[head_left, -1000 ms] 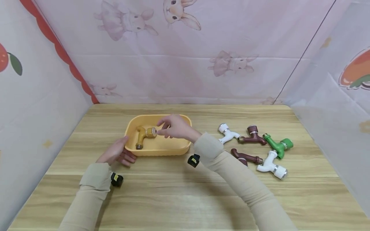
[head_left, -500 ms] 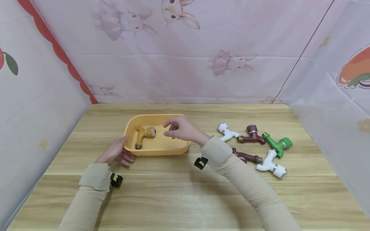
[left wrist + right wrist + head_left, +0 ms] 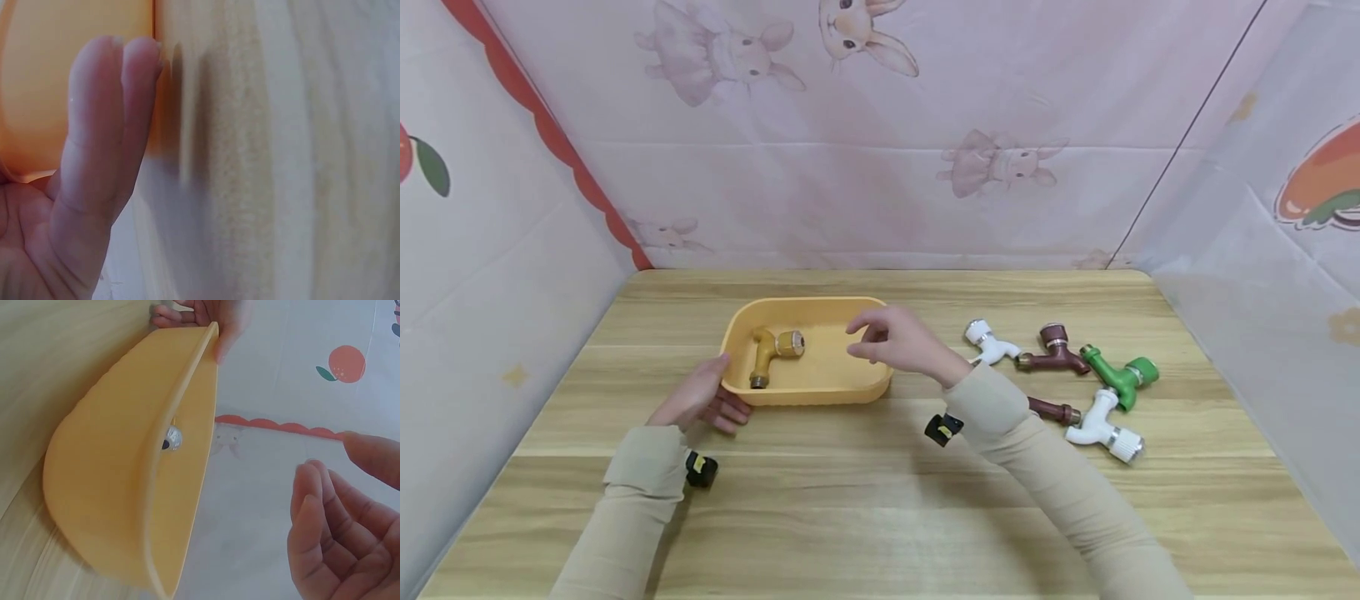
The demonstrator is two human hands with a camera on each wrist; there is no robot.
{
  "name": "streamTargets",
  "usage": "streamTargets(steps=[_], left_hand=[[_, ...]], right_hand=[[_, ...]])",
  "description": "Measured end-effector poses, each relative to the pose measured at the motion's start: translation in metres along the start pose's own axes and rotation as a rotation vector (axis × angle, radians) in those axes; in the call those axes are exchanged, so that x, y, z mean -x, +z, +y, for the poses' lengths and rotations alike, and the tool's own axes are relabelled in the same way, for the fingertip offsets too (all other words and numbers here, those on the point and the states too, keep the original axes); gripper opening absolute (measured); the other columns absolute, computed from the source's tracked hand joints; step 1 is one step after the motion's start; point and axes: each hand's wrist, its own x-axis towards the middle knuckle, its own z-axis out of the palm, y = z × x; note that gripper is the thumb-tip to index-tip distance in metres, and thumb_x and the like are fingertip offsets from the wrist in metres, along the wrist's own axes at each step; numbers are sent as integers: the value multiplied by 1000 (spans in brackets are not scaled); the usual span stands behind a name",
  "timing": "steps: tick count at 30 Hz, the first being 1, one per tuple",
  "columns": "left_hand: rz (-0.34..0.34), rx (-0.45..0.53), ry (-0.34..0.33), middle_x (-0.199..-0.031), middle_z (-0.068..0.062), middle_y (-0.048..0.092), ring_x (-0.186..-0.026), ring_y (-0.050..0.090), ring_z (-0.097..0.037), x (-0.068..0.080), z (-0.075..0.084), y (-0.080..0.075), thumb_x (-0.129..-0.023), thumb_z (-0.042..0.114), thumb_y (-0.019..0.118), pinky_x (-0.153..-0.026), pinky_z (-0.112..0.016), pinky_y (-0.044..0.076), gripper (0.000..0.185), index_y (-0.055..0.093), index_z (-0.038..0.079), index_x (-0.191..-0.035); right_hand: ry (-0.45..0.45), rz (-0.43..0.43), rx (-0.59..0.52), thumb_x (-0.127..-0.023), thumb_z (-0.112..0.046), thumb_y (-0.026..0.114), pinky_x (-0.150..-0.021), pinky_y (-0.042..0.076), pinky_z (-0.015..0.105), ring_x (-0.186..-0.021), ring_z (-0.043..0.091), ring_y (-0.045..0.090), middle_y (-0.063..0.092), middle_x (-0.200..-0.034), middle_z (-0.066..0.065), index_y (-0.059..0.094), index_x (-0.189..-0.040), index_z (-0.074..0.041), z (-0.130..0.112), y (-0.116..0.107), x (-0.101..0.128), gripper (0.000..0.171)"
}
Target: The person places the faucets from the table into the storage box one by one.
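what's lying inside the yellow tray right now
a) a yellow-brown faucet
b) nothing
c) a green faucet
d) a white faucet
a: the head view shows one yellow-brown faucet lying in the yellow tray; the green faucet and the white ones lie on the table to the right.

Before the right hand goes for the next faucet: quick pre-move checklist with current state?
1. Right hand holds nothing: ok.
2. Yellow faucet lies inside the yellow tray: ok.
3. Left hand rests against the tray's left end: ok.
4. Loose faucets lie right of the tray, white faucet nearest: ok.
5. Brown faucet fully visible: not ok, the right sleeve covers part.
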Motion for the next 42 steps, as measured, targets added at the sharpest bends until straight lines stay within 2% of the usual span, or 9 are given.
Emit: streamTargets(steps=[5, 13, 19, 24, 29, 36, 38, 42], left_hand=[[-3, -1, 9, -77, -20, 63, -68, 64, -32, 1, 1, 1, -98, 47, 9, -62, -47, 55, 69, 24, -14, -128], [-4, -2, 21, -77, -20, 63, -68, 64, -31, 2, 1, 1, -98, 44, 9, -61, -46, 55, 66, 22, -14, -128], [-6, 0, 23, -77, -20, 62, -68, 64, -31, 1, 0, 1, -98, 45, 9, -61, -46, 55, 67, 24, -14, -126], [-5, 2, 26, -76, -20, 62, -67, 64, -31, 0, -1, 0, -98, 45, 9, -61, -46, 55, 67, 25, -15, -126], [-6, -2, 30, -76, -20, 62, -67, 64, -31, 0, -1, 0, -98, 44, 9, -61, -46, 55, 67, 25, -15, -126], [-6, -3, 27, -77, -20, 62, -68, 64, -31, 1, -1, 0, -99, 44, 9, -61, -46, 55, 66, 24, -14, -126], [-5, 1, 26, -77, -20, 62, -67, 64, -31, 0, -2, -1, -98, 44, 10, -61, -46, 55, 66, 26, -14, -125], [-4, 9, 24, -75, -19, 63, -67, 64, -31, 0, -3, -1, -98, 46, 10, -61, -46, 56, 68, 30, -15, -121]], right_hand=[[-11, 33, 5, -84, -13, 65, -53, 48, 25, -60, 15, 57, 63, -71, 2, 63, -106, -3, 8, -6, 7, 24], [31, 51, -7, -84, -12, 65, -54, 50, 26, -65, 27, 60, 64, -73, 6, 63, -106, -3, 20, -14, 18, 24], [67, 71, -21, -83, -12, 66, -55, 50, 27, -62, 22, 59, 65, -74, 9, 63, -107, -2, 29, -20, 26, 26], [91, 88, 6, -83, -12, 66, -54, 50, 27, -58, 16, 58, 64, -71, 4, 63, -107, -1, 36, -27, 32, 26], [118, 100, 48, -83, -14, 66, -51, 48, 26, -59, 18, 60, 65, -71, 3, 64, -106, -3, 46, -31, 37, 25], [167, 97, 39, -84, -13, 65, -53, 51, 27, -59, 16, 60, 66, -74, 7, 63, -107, -2, 61, -37, 41, 26], [181, 101, 43, -84, -13, 65, -53, 51, 28, -60, 17, 60, 65, -74, 8, 63, -107, -2, 65, -38, 42, 26], [204, 109, 50, -83, -12, 66, -51, 50, 28, -64, 28, 61, 65, -75, 12, 63, -107, -1, 74, -41, 43, 27]])
